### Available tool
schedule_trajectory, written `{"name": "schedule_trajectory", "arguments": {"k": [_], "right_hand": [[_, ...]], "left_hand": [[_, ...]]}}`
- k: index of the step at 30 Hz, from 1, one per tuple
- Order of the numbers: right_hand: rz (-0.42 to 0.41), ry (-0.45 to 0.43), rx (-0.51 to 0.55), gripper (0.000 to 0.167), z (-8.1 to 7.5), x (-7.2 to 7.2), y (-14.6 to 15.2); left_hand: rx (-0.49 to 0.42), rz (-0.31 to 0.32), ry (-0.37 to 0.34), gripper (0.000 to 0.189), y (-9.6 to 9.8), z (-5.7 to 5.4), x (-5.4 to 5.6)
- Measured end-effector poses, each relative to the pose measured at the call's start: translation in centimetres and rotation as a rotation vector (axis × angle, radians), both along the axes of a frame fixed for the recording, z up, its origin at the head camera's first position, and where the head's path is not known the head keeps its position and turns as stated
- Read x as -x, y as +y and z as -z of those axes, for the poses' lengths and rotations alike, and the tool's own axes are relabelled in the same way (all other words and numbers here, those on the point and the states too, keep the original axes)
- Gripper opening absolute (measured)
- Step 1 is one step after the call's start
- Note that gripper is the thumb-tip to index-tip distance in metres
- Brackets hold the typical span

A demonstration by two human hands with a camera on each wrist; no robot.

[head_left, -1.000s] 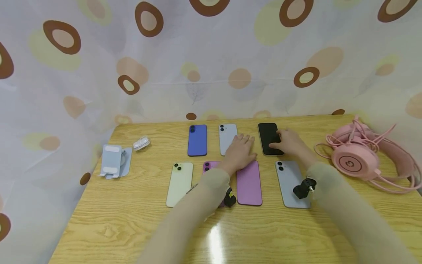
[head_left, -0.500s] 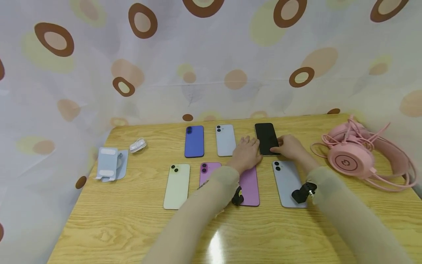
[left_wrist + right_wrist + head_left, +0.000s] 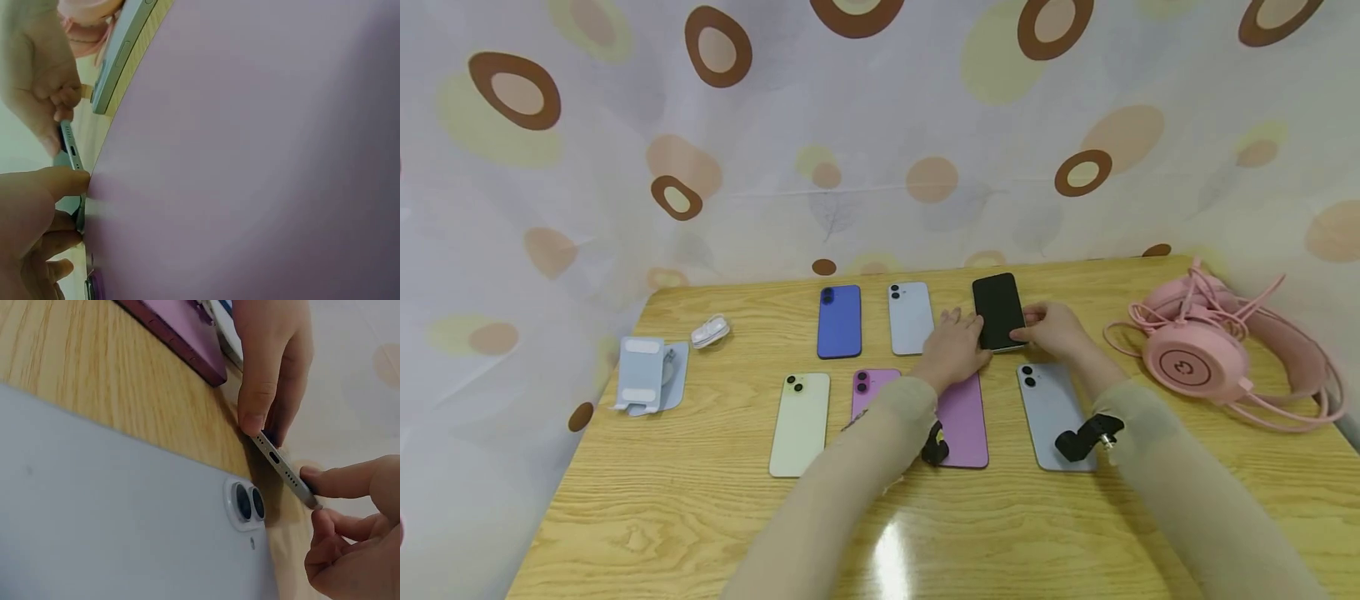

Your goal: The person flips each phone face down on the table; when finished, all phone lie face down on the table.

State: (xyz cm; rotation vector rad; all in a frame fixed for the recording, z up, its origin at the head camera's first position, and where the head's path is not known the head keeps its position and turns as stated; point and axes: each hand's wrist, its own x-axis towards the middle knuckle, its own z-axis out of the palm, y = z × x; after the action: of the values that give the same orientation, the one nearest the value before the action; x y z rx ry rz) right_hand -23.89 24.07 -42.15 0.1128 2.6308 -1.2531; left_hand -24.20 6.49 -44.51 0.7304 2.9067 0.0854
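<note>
A smartphone (image 3: 997,307) with a dark screen facing up lies between my two hands at the back of the table. My left hand (image 3: 953,348) grips its near left corner, thumb at the bottom edge and fingers along the side. My right hand (image 3: 1051,333) pinches the right edge between thumb and fingers. In the right wrist view, the phone's bottom edge (image 3: 284,469) with its charging port slants, raised off the wood at the right. Under my left wrist are two pink-purple phones (image 3: 964,425). A pale blue phone (image 3: 1048,408) lies below my right wrist.
A blue phone (image 3: 839,322) and a white phone (image 3: 912,318) lie in the back row, a pale yellow phone (image 3: 800,425) in front. Pink headphones (image 3: 1195,358) with a coiled cable sit right. A phone stand (image 3: 642,371) and a white charger (image 3: 710,332) are left.
My left hand has moved right from beside the white phone to the dark phone's left edge. The dark phone has shifted slightly left and back, turning a little, with my right hand still on it.
</note>
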Motion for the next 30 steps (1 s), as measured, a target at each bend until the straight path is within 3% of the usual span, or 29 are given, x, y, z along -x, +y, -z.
{"name": "schedule_trajectory", "arguments": {"k": [5,9,13,17,24,30], "right_hand": [[-0.012,0.045,0.113,0.059,-0.7,0.0,-0.5],[-0.048,0.101,0.139,0.057,-1.0,0.1,-1.2],[-0.067,0.123,0.132,0.053,-1.1,0.2,-2.1],[-0.089,0.112,0.15,0.052,-1.0,0.4,-2.6],[-0.135,0.14,0.193,0.042,-0.6,0.7,-3.2],[-0.206,0.155,0.214,0.044,-0.7,0.8,-4.0]], "left_hand": [[-0.033,-0.016,-0.01,0.064,-0.6,-0.1,0.3],[-0.073,-0.019,-0.017,0.065,-1.0,-0.4,0.6],[-0.218,-0.024,-0.029,0.068,-1.6,-0.9,1.1],[-0.401,-0.025,-0.101,0.07,-2.3,-1.7,1.5],[-0.535,-0.024,-0.163,0.064,-3.6,-1.9,1.7],[-0.688,-0.102,-0.243,0.056,-5.0,-2.5,1.2]]}}
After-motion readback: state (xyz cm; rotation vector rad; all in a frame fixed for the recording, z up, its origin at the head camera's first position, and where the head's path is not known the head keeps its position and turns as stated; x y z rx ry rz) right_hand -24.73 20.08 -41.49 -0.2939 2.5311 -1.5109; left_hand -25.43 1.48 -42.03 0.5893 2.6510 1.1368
